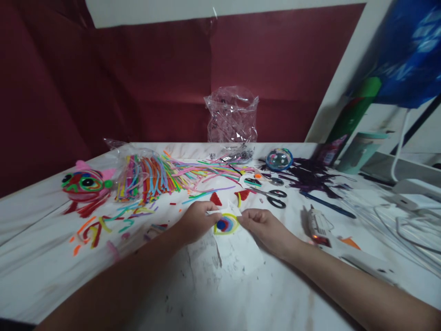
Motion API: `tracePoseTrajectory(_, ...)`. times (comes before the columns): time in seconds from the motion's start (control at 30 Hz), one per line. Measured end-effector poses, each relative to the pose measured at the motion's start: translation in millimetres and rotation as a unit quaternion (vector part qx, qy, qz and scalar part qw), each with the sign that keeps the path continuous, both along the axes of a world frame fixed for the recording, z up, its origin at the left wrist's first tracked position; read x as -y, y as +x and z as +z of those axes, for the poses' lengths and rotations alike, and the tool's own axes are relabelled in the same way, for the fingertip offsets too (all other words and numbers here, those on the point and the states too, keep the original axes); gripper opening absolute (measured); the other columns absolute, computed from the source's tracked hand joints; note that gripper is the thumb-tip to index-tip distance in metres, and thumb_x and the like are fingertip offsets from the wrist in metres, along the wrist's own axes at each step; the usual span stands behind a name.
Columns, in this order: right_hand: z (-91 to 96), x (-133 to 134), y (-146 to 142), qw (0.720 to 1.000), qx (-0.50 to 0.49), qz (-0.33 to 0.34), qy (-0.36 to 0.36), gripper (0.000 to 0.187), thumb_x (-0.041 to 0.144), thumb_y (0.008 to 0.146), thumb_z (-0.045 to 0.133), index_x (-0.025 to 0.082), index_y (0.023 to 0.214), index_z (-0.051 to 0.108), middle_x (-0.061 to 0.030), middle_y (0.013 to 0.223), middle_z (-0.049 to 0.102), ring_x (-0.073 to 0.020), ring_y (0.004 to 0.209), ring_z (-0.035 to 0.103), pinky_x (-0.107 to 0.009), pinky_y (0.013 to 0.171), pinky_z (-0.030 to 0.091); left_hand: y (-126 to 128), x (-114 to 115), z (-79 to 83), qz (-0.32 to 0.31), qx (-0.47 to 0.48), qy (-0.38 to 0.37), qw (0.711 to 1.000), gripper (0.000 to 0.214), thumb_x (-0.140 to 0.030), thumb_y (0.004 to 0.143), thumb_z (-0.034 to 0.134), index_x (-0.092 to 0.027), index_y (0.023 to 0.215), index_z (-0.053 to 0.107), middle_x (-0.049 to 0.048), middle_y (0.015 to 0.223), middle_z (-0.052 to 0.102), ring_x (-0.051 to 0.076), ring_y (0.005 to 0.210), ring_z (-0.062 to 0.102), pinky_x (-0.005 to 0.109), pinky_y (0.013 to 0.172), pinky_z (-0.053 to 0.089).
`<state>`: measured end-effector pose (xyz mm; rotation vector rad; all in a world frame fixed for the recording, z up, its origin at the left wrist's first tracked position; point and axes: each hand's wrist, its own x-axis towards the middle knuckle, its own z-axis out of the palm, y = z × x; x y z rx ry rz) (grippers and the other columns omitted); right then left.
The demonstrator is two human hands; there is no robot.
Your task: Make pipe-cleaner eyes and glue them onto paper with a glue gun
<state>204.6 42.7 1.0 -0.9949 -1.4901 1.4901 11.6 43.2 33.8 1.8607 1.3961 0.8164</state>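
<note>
My left hand (197, 221) and my right hand (262, 226) meet over the middle of the white table (241, 285). Both pinch a small white paper piece (225, 212) between them, fingers closed on its ends. Just below the paper lies a round coiled piece (225, 224) with a yellow rim and a blue and red centre, resting on a white sheet (237, 257). Two red cut shapes (216, 198) lie just beyond my hands.
A bundle of coloured pipe cleaners (155, 177) in a plastic bag lies at the left, beside a pink and red pipe-cleaner animal face (86, 184). Scissors (274, 196), a glue gun (317, 225), a blue pen (327, 204), a clear bag (232, 119) and white cables (406, 220) lie around.
</note>
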Motion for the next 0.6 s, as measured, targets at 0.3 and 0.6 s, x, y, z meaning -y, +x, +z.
tracePoseTrajectory(0.3,4.5,3.3,-1.0,0.999,0.036,-0.020,0.015,0.044,0.059,0.071,0.062,0.018,0.057,0.052,0.0068,0.047,0.041,-0.0073,0.045,0.029,-0.022,0.042,0.023,1.4,2.2,-1.6,-0.006,-0.004,0.012,1.000,0.023,-0.038,0.068,0.052,-0.017,0.061,0.057,-0.0004,0.064,0.055,0.017,0.067,0.050,0.026,0.062,0.036)
tracePoseTrajectory(0.6,6.5,4.7,-3.0,0.999,0.038,-0.029,0.024,0.049,0.059,0.062,0.071,0.020,0.051,0.043,0.0100,0.044,0.030,-0.0057,0.043,0.021,-0.022,0.040,0.016,1.8,2.9,-3.3,-0.013,0.000,0.002,1.000,0.024,-0.039,0.069,0.052,-0.016,0.062,0.057,-0.0008,0.063,0.055,0.016,0.065,0.049,0.026,0.061,0.036)
